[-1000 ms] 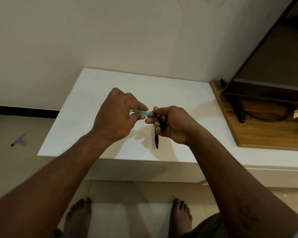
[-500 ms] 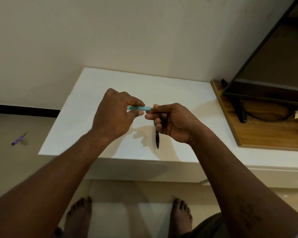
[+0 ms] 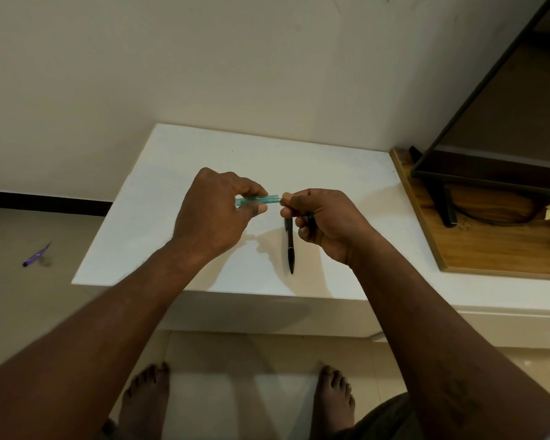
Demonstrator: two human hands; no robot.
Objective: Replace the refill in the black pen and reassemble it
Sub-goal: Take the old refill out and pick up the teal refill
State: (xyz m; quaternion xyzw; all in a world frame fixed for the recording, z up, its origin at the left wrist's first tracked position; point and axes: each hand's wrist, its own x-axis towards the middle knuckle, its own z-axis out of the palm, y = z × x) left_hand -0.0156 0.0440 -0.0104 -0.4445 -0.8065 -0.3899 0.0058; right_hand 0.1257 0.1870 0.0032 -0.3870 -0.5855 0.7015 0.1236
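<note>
Black pen point(image 3: 291, 252) in the curled right hand point(image 3: 326, 222)

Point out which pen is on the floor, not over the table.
The purple pen, lying on the floor left of the white table. The teal pen is held by the left hand and right hand; the black pen is above the table.

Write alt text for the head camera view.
Two hands hold a translucent teal pen barrel between them above a white table: the left hand pinches its left part, the right hand its right end. A black pen points toward the viewer beneath the right fingers, its top hidden. A purple pen lies on the floor.
</note>
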